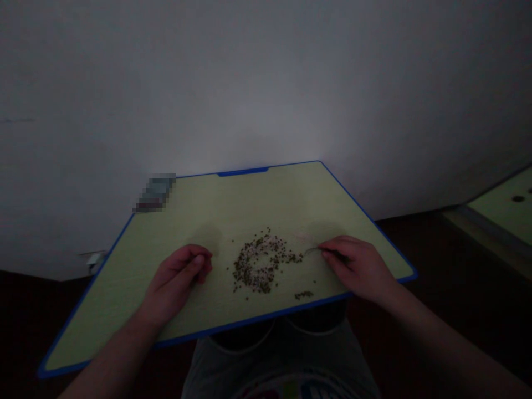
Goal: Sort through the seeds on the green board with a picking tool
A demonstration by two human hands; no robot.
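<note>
On the pale folding table (257, 205) lies a loose pile of small grains (253, 271), dark greenish ones mixed with whitish ones. A smaller cluster of dark grains (303, 295) sits apart near the front edge. Right of the pile, my right hand (357, 266) is closed on thin, curved-tip tweezers (311, 250), whose points are close to the dark grains. Left of the pile, my left hand (180, 277) rests on the table with its fingers curled and thumb pressed against them. Whether it holds anything is hidden.
Below the front edge, by my lap, are two dark round containers (245, 346) with pale rims, partly hidden. A blurred-out flat object (154, 193) lies at the back left corner. A wall (257, 83) stands behind the table. Another pale surface (502, 205) is at far right.
</note>
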